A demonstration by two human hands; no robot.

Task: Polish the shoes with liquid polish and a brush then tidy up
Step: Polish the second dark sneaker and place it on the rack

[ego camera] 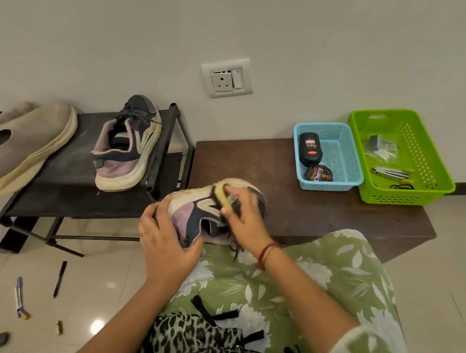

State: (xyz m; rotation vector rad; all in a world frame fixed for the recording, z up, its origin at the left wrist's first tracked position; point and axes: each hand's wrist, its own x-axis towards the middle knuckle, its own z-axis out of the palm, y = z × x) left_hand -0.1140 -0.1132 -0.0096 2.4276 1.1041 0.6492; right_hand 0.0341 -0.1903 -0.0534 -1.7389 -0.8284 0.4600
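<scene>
A navy, lilac and cream sneaker point(192, 209) lies on its side on my knee, in front of the dark wooden bench point(325, 206). My left hand point(167, 236) grips its heel end. My right hand point(245, 219) holds a yellow-backed brush point(221, 193) against the shoe's side and sole. The matching sneaker point(124, 147) stands on the black metal rack point(76, 185). A black liquid polish bottle point(308, 149) and a round polish tin point(318, 173) lie in the blue basket point(344, 152).
A green basket point(423, 160) with small tools stands on the bench beside the blue one. Beige shoes point(13, 144) fill the rack's left side. Pens point(59, 279) and small metal bits lie on the tiled floor at lower left. A wall socket point(227, 77) sits above the bench.
</scene>
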